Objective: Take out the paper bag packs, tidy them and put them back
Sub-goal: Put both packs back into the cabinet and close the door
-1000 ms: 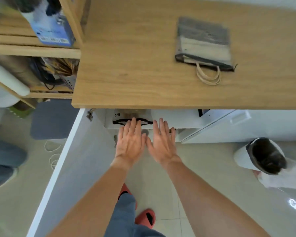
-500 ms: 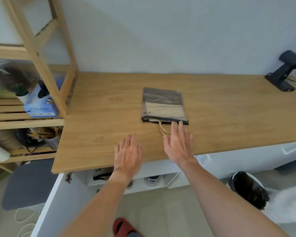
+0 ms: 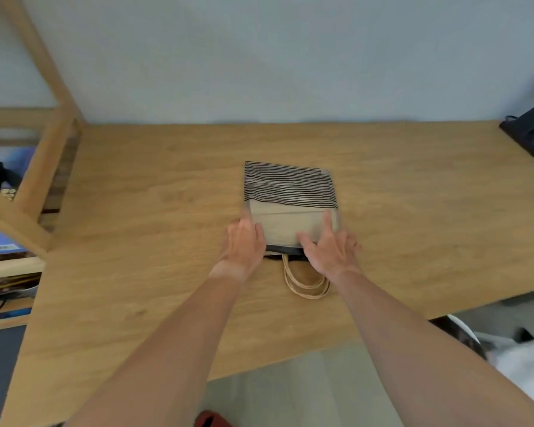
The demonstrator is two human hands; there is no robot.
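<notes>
— Both hands are on the stack, then? What are they doing?

— The left hand (image 3: 244,241) cups the near left corner of the paper bag packs (image 3: 290,208), fingers curled against the side edge. The right hand (image 3: 329,246) lies flat and spread on top at the near right, thumb across the plain tan panel. Neither is pinching anything.

— Where does the stack lie?

— Flat on the wooden counter (image 3: 136,226), mid-width, directly ahead of the person. Its long axis runs away from them: striped end toward the wall (image 3: 259,57), twine handles (image 3: 305,282) trailing toward the near edge, between the wrists.

— Which hand is nearer?

— Equally near; they bracket it. Squaring the edges probably means pressing inward across the short axis.
</notes>
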